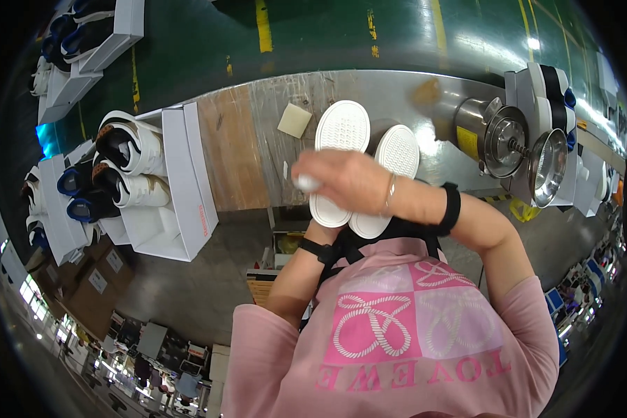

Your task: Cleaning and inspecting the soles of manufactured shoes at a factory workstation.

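Head view shows a person in a pink shirt at a worn workbench (237,153). Two white shoes (341,139) lie sole-up, side by side and touching, at the near edge of the workbench. The right hand (348,182) lies across both soles, fingers curled around a small white object (305,183) at its fingertips; what that object is cannot be told. The left hand is hidden beneath the shoes, with only its forearm and black wristband (317,249) visible, so its grip cannot be told. A pale square pad (294,120) rests on the workbench just left of the shoes. An open white shoebox (181,181) holding shoes sits at the left end. A metal machine (508,143) stands at the right.
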Tool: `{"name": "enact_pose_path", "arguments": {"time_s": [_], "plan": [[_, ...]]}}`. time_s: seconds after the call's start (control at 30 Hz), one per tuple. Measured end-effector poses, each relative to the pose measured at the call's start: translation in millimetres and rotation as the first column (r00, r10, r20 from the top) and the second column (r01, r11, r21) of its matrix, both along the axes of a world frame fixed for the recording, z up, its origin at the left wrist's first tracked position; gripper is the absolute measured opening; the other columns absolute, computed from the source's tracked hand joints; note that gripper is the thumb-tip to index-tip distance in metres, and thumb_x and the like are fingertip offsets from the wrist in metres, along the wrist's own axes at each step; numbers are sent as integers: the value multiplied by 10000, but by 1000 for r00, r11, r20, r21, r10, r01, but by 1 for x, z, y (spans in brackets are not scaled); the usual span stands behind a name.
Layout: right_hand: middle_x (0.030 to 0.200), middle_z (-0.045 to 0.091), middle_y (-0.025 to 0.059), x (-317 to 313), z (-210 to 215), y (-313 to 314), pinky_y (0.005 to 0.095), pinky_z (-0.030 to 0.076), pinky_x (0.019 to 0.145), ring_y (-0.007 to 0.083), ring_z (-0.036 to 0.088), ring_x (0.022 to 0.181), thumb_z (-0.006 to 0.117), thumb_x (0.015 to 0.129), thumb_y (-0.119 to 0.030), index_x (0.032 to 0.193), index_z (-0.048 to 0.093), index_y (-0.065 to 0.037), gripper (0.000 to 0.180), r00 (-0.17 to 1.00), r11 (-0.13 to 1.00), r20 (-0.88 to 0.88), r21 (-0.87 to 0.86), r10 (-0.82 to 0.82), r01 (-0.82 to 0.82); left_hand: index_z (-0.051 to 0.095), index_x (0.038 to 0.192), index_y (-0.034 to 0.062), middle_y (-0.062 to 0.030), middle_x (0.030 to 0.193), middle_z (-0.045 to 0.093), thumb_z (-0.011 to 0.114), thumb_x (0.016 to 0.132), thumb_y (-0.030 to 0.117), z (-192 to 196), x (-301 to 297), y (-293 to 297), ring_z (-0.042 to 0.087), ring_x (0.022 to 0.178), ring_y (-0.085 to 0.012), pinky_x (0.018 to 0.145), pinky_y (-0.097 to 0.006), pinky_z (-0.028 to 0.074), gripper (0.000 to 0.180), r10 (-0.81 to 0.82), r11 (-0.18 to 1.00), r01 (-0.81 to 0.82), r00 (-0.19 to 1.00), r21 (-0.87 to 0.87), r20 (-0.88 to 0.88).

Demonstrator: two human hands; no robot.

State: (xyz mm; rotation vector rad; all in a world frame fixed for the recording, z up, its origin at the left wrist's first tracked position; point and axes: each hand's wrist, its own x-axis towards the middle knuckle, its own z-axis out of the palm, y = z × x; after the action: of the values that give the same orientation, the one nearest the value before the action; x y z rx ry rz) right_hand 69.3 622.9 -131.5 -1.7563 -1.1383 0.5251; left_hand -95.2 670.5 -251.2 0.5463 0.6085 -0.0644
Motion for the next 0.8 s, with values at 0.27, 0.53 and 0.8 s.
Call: {"name": "enact_pose_path", "arguments": {"time_s": [0.27,0.53,0.8], "plan": [[1193,660,116,-32,20,-63,360,575,769,256,686,902,648,788,-71,1117,631,-95,331,936,939,197,124,293,-320,420,1457,37,-120,1432,515,502,1039,305,12,8,5,533,1281,-240,1082,-398,454,503,56,971,-50,998,-235,17],[1162,685,120,-17,-18,-74,392,581,802,292,691,983,715,739,-34,1111,647,-94,383,980,993,174,94,-94,78,463,1430,25,-131,1377,565,532,1019,311,-7,-1,11,566,1233,-253,1072,-387,459,506,-16,989,7,998,-145,-59],[1148,685,130,10,-16,-77,384,572,825,326,689,966,711,759,17,1096,642,-63,353,986,993,123,3,-113,114,452,1427,27,-131,1385,552,529,1024,294,40,26,8,594,1188,-236,1027,-376,509,489,86,969,-96,995,-228,-56]]}}
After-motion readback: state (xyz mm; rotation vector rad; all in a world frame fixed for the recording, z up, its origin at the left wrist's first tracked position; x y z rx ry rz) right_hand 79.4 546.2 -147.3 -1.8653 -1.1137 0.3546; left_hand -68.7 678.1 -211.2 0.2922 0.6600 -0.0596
